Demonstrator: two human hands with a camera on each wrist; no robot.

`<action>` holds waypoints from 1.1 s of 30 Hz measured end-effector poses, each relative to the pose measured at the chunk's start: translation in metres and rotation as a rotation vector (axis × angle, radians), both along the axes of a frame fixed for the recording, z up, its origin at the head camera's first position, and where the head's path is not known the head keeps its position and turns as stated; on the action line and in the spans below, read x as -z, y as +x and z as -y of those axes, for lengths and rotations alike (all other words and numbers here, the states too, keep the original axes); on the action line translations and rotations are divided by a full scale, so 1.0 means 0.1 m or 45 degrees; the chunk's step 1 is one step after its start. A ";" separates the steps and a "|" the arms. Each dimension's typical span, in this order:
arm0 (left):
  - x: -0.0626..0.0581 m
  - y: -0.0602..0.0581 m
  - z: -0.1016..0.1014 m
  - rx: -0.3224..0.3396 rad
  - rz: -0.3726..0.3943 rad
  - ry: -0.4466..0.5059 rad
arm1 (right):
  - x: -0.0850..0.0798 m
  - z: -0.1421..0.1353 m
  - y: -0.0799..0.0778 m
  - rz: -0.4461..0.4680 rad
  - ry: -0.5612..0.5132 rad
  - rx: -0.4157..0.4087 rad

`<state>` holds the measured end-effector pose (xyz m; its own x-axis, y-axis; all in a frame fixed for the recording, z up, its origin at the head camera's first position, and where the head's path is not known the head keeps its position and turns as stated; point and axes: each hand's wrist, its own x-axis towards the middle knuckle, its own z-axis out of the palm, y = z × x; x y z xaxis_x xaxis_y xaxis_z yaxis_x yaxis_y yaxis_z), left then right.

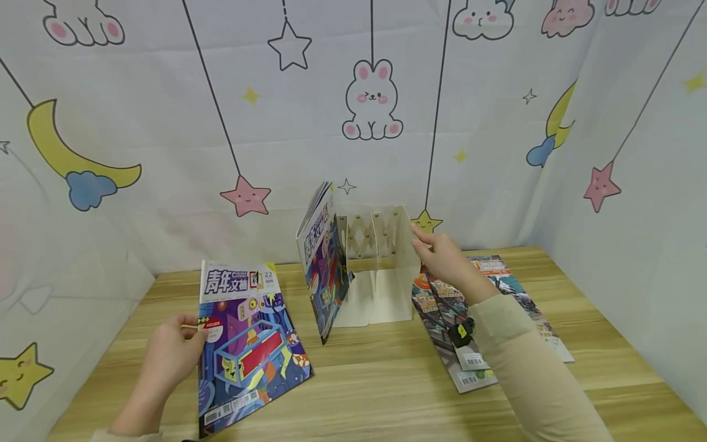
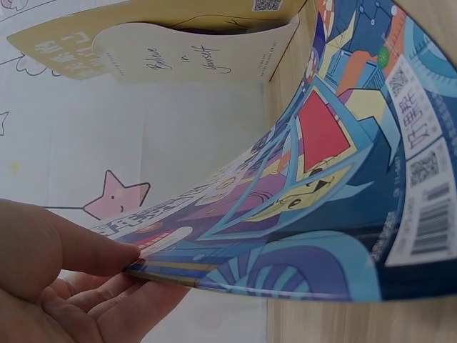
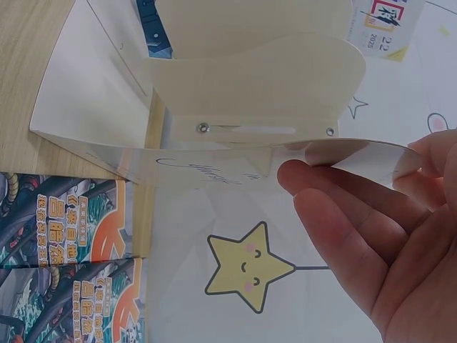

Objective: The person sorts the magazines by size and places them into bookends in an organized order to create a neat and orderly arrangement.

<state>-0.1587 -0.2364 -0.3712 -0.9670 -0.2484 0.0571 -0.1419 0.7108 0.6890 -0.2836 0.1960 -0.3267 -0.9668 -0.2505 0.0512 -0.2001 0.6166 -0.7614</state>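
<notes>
Evidently light, the magazine (image 1: 251, 344) at 9 o'clock on the desk (image 1: 353, 393) bows along its length in the left wrist view; we judge it limp, glossy and apt to slide, corners easily creased. Left grip (image 1: 173, 350) pinches its left edge between thumb and fingers. Whether its far side touches the wood, we cannot tell. For a firmer hold we would favour the middle of a long edge with support beneath, since one pinched edge lets the cover sag.

Holder (image 1: 389, 310) at 12 o'clock: thin pale panels, riveted rear strip (image 3: 314, 125). We expect it stiff but slightly springy, and light enough to shift if pushed. Right grip (image 1: 442, 258) pinches the upper part of the right end panel (image 1: 407, 267), a fair place to steady it.

Contents: we see a standing magazine (image 1: 327, 270) in the leftmost slot, roughly upright, front cover turned toward 3 o'clock, near lower corner jutting toward 6 o'clock. A divider (image 3: 264, 82) rises to its right. Overlapping magazines (image 1: 510, 288) lie at 3 o'clock, outside the holder.
</notes>
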 end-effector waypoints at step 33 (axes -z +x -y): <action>-0.24 0.19 -0.16 -0.004 -0.052 -0.030 | 0.00 0.00 0.01 0.024 0.000 0.018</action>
<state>-0.1401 -0.2201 -0.3468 -0.9630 -0.2493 0.1021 -0.1163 0.7266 0.6771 -0.2826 0.1956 -0.3263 -0.9709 -0.2370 0.0331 -0.1772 0.6192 -0.7649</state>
